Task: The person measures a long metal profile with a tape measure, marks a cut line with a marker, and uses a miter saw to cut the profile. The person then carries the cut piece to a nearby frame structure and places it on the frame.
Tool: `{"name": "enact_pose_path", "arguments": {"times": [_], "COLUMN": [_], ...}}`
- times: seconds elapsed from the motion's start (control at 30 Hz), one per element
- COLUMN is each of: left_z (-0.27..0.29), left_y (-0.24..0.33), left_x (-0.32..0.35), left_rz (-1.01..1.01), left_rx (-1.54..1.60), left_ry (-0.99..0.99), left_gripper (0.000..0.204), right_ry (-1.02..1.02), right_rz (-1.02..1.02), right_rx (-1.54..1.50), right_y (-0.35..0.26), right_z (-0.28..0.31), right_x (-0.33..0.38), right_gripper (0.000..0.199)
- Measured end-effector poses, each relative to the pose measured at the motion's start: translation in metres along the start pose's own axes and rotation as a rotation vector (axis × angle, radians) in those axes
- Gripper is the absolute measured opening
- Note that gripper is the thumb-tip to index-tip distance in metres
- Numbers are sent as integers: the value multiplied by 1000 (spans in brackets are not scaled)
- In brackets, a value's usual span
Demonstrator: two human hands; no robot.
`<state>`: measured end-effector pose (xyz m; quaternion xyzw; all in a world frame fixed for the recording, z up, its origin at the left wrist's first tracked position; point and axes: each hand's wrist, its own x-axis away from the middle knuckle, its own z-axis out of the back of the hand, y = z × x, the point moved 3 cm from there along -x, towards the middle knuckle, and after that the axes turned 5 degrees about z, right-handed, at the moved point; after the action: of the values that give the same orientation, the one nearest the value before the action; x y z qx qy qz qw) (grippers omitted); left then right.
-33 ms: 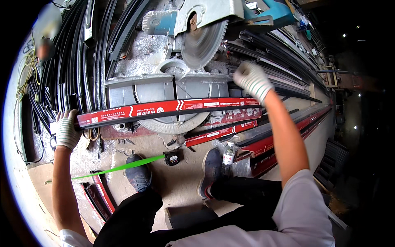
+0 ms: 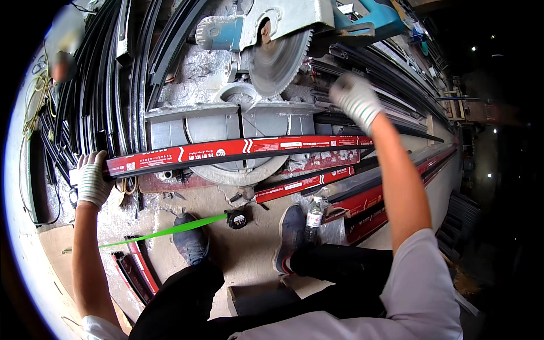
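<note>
While the fingers of the left hand (image 2: 92,180) close around the left end of a long black bar (image 2: 226,149) with a red face, it lies across the grey saw base (image 2: 212,129), in front of the toothed blade (image 2: 280,65). The right hand (image 2: 357,101) is off the bar, near dark profiles (image 2: 371,61); its fingers are too blurred to tell how far they open.

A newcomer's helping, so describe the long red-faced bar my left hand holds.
Find the large toothed circular saw blade. Below it, the long red-faced bar crosses the grey metal base. Unlike other red bars, your white-gloved left hand holds one end.
</note>
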<state>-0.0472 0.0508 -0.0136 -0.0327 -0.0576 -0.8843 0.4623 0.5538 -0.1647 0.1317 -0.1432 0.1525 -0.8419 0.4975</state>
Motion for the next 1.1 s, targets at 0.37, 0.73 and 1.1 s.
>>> {"name": "enact_pose_path", "arguments": {"times": [0.37, 0.73, 1.1], "left_z": [-1, 17, -18], "left_y": [-4, 9, 86], "left_x": [6, 59, 129], "left_rz": [-121, -114, -203], "left_rx": [-57, 99, 400], "left_ry": [114, 320, -16], "left_gripper": [108, 88, 58], "right_ry": [541, -192, -306], "right_rz": [-14, 449, 475], "right_rx": [-643, -97, 259], "right_y": [22, -89, -92], "right_z": [11, -266, -339], "right_x": [-12, 281, 287], "right_gripper": [33, 50, 84]}}
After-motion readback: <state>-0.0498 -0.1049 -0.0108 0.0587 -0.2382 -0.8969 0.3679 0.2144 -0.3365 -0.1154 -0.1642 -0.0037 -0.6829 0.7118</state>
